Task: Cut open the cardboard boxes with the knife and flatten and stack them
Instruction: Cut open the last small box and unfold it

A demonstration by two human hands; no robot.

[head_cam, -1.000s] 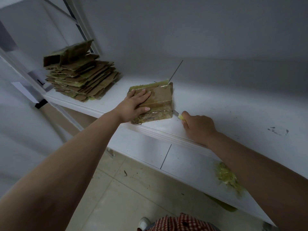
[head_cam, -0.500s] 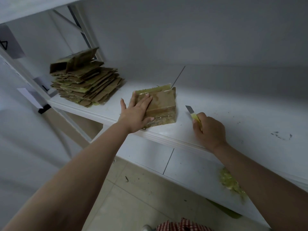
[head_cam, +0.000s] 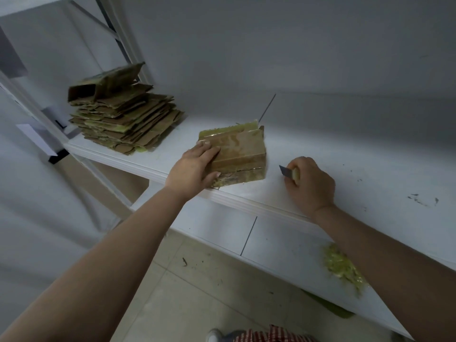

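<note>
Between hands (head_cam: 195,167) (head_cam: 311,183): box (head_cam: 240,150).

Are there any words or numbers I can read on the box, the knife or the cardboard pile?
None can be read.
Box under the left hand: brown cardboard and shiny tape, no print visible.
Knife in the right hand: no mark shows on the blade or yellow handle.
Cardboard pile: no lettering visible.
White paper on the frame at left: looks blank or too blurred to tell.
</note>
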